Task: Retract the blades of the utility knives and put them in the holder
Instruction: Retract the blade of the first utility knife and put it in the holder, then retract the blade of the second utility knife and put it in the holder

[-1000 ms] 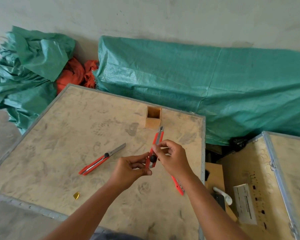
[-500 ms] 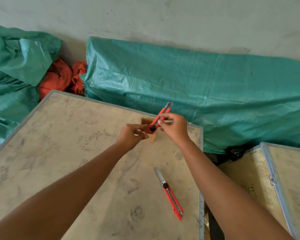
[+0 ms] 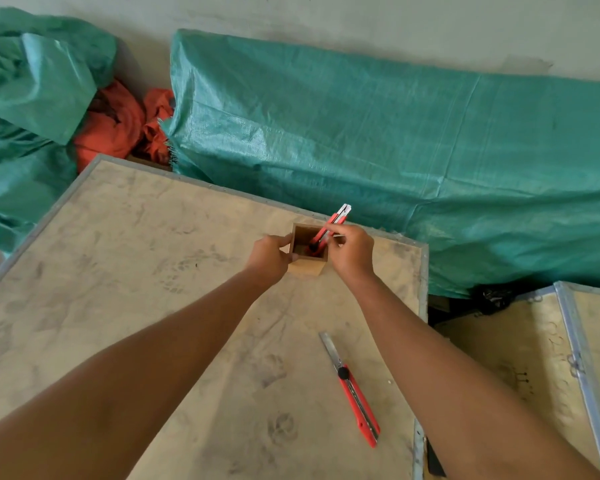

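My right hand pinches the red knife, tilted, its lower end already inside the wooden holder; my left hand grips the holder's side. If I release while it leans, it could tip the holder. A second knife lies near my right forearm with its blade out, a cut risk.

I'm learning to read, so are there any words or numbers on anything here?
None can be read.
Faint dark markings on the plywood crate with metal edging at the right: too blurred to read.
The red utility knife lying on the dusty plywood crate top and the small square wooden holder show no writing.
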The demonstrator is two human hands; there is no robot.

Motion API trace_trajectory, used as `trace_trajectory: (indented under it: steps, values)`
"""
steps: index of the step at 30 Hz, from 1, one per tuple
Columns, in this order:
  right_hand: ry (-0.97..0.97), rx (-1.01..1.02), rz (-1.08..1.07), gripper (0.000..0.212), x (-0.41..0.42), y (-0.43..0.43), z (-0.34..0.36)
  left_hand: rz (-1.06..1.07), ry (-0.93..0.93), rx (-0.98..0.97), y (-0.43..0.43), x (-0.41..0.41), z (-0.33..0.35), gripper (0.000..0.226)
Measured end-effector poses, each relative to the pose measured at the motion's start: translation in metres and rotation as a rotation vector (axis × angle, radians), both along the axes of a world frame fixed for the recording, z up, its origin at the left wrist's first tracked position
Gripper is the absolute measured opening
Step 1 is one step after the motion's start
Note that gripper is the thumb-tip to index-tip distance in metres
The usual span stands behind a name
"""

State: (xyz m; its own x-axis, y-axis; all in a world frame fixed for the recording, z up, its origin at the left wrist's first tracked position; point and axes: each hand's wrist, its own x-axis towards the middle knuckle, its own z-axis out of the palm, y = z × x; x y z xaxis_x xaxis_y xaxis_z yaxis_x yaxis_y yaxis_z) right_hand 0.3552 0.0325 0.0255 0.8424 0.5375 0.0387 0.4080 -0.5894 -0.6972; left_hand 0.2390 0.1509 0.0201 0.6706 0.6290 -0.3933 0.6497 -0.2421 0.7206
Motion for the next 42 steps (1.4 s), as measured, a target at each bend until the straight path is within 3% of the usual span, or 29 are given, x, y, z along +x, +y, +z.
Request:
trace_trajectory:
  steps: [13,23,33,39,42]
  values:
    - [0.070,0.044,0.054,0.028,-0.059,-0.035,0.012,0.111,-0.092,0.025,-0.008,-0.066,0.012,0.033]
    - [0.397,-0.075,0.178,0.032,-0.179,-0.025,-0.010,0.242,-0.032,0.063,-0.002,-0.211,0.003,0.033]
    - [0.507,-0.247,0.233,0.044,-0.271,0.034,-0.055,-0.017,0.345,0.221,0.013,-0.314,-0.043,0.061]
    - [0.448,-0.298,0.171,0.037,-0.291,0.050,-0.068,-0.184,0.306,0.248,0.011,-0.339,-0.055,0.037]
    - [0.490,-0.229,0.086,0.032,-0.298,0.051,-0.074,-0.195,0.250,0.222,0.010,-0.342,-0.056,0.036]
